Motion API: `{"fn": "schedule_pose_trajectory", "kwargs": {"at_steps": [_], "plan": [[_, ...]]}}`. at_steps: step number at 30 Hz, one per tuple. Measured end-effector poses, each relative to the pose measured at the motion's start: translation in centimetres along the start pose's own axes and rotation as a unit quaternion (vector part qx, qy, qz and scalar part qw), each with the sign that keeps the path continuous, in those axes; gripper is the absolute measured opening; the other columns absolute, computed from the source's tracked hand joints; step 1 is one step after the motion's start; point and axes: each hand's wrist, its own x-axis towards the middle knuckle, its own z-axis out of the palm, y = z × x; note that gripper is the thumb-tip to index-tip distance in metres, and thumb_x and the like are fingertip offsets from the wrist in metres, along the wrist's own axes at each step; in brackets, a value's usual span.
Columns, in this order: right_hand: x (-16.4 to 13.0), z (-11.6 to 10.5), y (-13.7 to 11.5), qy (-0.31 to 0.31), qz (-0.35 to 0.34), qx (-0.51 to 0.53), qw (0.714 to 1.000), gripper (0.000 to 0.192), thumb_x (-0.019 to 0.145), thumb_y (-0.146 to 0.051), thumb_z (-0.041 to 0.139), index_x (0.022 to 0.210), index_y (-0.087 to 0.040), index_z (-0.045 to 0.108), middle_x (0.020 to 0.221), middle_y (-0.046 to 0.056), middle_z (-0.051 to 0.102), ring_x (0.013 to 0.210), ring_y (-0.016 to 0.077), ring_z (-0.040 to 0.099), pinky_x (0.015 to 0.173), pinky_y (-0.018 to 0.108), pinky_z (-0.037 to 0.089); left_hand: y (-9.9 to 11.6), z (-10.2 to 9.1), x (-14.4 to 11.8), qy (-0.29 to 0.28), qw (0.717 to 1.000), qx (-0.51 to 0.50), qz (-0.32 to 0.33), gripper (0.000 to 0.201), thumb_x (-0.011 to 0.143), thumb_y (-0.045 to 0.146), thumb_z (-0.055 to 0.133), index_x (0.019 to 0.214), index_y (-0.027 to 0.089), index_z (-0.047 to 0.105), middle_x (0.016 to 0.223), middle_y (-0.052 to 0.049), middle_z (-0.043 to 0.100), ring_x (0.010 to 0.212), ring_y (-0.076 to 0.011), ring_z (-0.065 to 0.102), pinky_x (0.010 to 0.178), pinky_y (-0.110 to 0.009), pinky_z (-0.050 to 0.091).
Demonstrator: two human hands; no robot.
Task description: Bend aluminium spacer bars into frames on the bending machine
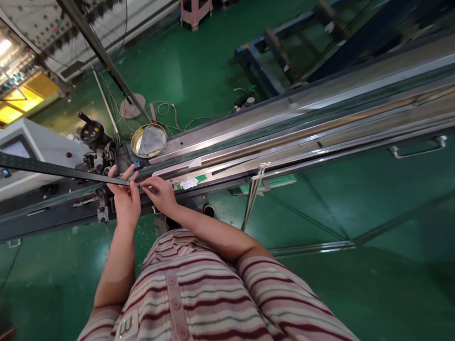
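Observation:
A long dark bar runs in from the left edge and narrows toward its end at my hands. My left hand is closed on this end between thumb and fingers, with other fingers raised behind it. Right beside it, my right hand pinches something small and dark at the bar's tip; its kind is too small to make out. Both hands are above a long metal machine bed. Just beyond them stands a round tin with a grey cloth in it.
A white control box with a screen stands at the left, next to a black mechanism. A slanted post rises behind the tin. White paper scraps lie on the bed. A bent metal rail sticks out on the near side.

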Motion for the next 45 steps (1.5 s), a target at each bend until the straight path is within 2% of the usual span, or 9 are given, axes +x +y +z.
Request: {"fn": "schedule_pose_trajectory", "kwargs": {"at_steps": [6, 13, 21, 30, 33, 36, 40, 42, 45], "plan": [[0.2, 0.3, 0.2, 0.017, -0.021, 0.008, 1.000, 0.009, 0.093, -0.023, 0.059, 0.093, -0.019, 0.067, 0.097, 0.004, 0.069, 0.092, 0.0139, 0.064, 0.075, 0.024, 0.053, -0.7, -0.3, 0.3, -0.010, 0.999, 0.034, 0.032, 0.052, 0.102, 0.033, 0.048, 0.146, 0.032, 0.020, 0.139, -0.015, 0.059, 0.117, -0.0198, 0.067, 0.094, -0.038, 0.060], [0.7, 0.2, -0.4, 0.003, 0.002, -0.006, 1.000, 0.009, 0.090, -0.023, 0.061, 0.094, -0.018, 0.067, 0.094, 0.004, 0.070, 0.088, 0.0131, 0.064, 0.075, 0.024, 0.052, -0.9, -0.4, 0.4, -0.008, 0.999, 0.030, 0.029, 0.050, 0.102, 0.033, 0.048, 0.145, 0.032, 0.021, 0.138, -0.015, 0.059, 0.117, -0.0197, 0.067, 0.094, -0.038, 0.060], [0.9, 0.4, -0.2, 0.006, -0.027, -0.020, 0.999, 0.008, 0.089, -0.020, 0.057, 0.089, -0.017, 0.065, 0.089, 0.002, 0.067, 0.085, 0.0123, 0.062, 0.074, 0.023, 0.050, -0.6, -0.6, 0.3, -0.008, 0.999, 0.034, 0.024, 0.052, 0.102, 0.035, 0.048, 0.145, 0.031, 0.020, 0.138, -0.016, 0.059, 0.116, -0.0203, 0.068, 0.093, -0.038, 0.060], [1.0, 0.5, 0.3, 0.030, 0.090, 0.064, 0.993, 0.012, 0.085, -0.028, 0.059, 0.084, -0.018, 0.065, 0.086, 0.002, 0.066, 0.080, 0.0124, 0.063, 0.072, 0.023, 0.053, -0.7, -0.6, 0.2, -0.008, 0.999, 0.028, 0.024, 0.052, 0.102, 0.034, 0.048, 0.146, 0.031, 0.020, 0.137, -0.016, 0.059, 0.115, -0.0201, 0.068, 0.094, -0.040, 0.060], [1.0, -0.8, 1.7, 0.058, 0.150, 0.065, 0.985, 0.017, 0.082, -0.034, 0.060, 0.083, -0.018, 0.065, 0.085, 0.002, 0.068, 0.079, 0.0134, 0.063, 0.070, 0.024, 0.052, -0.9, -0.8, 0.3, -0.009, 0.999, 0.023, 0.025, 0.052, 0.102, 0.033, 0.048, 0.146, 0.031, 0.020, 0.137, -0.016, 0.060, 0.115, -0.0198, 0.068, 0.101, -0.044, 0.056], [0.7, -3.5, 3.5, 0.102, 0.205, 0.033, 0.973, 0.023, 0.079, -0.039, 0.062, 0.082, -0.017, 0.065, 0.084, 0.004, 0.068, 0.077, 0.0144, 0.061, 0.069, 0.025, 0.050, -1.3, -1.2, 0.5, -0.015, 0.999, 0.003, 0.030, 0.053, 0.102, 0.032, 0.048, 0.147, 0.031, 0.020, 0.136, -0.015, 0.061, 0.117, -0.0199, 0.067, 0.108, -0.047, 0.051], [-0.4, -7.0, 4.6, 0.147, 0.216, -0.016, 0.965, 0.024, 0.078, -0.041, 0.063, 0.083, -0.017, 0.065, 0.082, 0.004, 0.068, 0.076, 0.0151, 0.060, 0.068, 0.026, 0.049, -1.8, -1.7, 0.6, -0.021, 0.999, -0.025, 0.042, 0.054, 0.101, 0.033, 0.050, 0.147, 0.031, 0.021, 0.136, -0.013, 0.060, 0.119, -0.0205, 0.065, 0.109, -0.049, 0.051], [-1.0, -7.3, 3.9, 0.123, 0.190, -0.020, 0.974, 0.023, 0.082, -0.040, 0.062, 0.085, -0.018, 0.065, 0.085, 0.004, 0.069, 0.080, 0.0155, 0.062, 0.070, 0.026, 0.050, -1.9, -1.8, 0.6, -0.025, 0.999, -0.023, 0.040, 0.056, 0.101, 0.033, 0.051, 0.148, 0.032, 0.021, 0.136, -0.013, 0.060, 0.118, -0.0206, 0.066, 0.108, -0.049, 0.051], [-1.6, -5.9, 1.5, 0.040, 0.113, -0.017, 0.993, 0.017, 0.088, -0.035, 0.058, 0.088, -0.020, 0.065, 0.097, 0.005, 0.072, 0.092, 0.0171, 0.065, 0.080, 0.029, 0.052, -1.9, -1.9, 0.6, -0.030, 0.999, -0.011, 0.037, 0.057, 0.101, 0.033, 0.050, 0.149, 0.032, 0.020, 0.137, -0.012, 0.059, 0.118, -0.0203, 0.066, 0.109, -0.049, 0.050]]}}
